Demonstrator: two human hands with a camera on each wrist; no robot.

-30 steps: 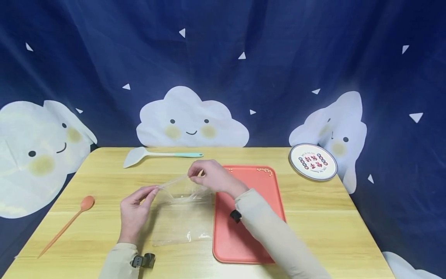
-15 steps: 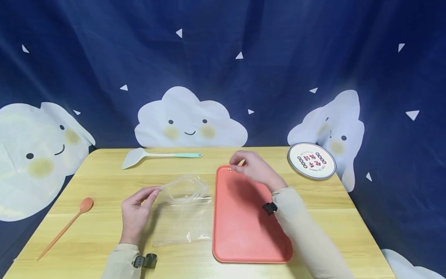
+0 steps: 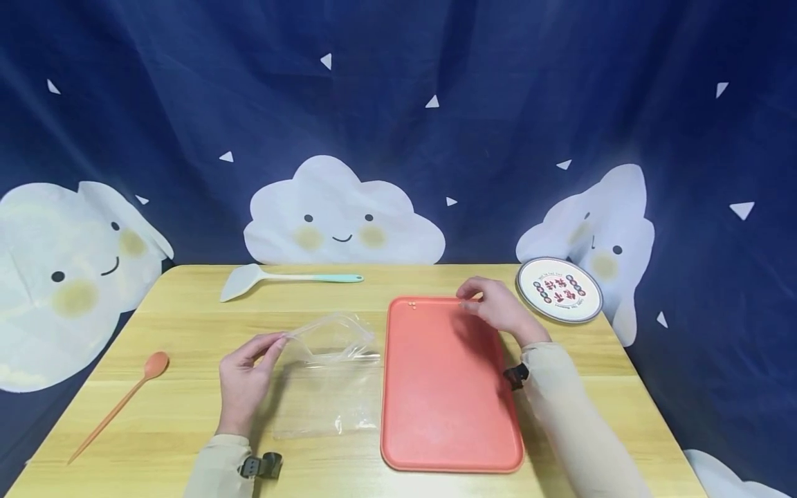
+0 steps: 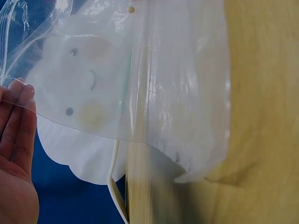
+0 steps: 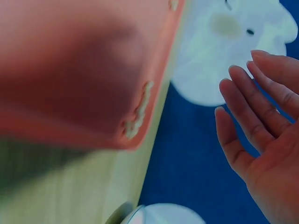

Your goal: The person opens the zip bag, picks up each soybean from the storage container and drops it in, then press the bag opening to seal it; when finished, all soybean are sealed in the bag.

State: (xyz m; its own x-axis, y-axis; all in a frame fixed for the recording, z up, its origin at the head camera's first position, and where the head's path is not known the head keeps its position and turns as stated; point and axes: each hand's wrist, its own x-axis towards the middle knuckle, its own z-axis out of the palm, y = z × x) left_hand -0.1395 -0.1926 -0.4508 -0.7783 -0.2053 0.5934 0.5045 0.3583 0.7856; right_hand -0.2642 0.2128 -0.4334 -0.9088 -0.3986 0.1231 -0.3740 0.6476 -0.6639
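dark blue curtain [image 3: 398, 104] with printed clouds backs a wood-grained bench [image 3: 598, 415], where a clear bag [image 3: 326, 398] lies just beside a red tray [image 3: 448, 415]. a second ago the right hand [image 3: 501, 310] was at the bag's mouth; it then crossed above the tray's far left corner, and now hangs at the far right one. its fingers are loosely spread and, from the right wrist view, seem to hold nothing. pale grains [image 5: 140, 112] line that corner, so i judge the shift has brought the hand from the bag to the larger supply; a few other grains [image 3: 412, 306] sit at the far left corner. the left hand [image 3: 245, 377] has stayed put, pinching the bag's edge so the mouth gapes, which should keep it ready to receive. one grain [image 4: 131, 9] shows at the bag; whether inside, i cannot tell.
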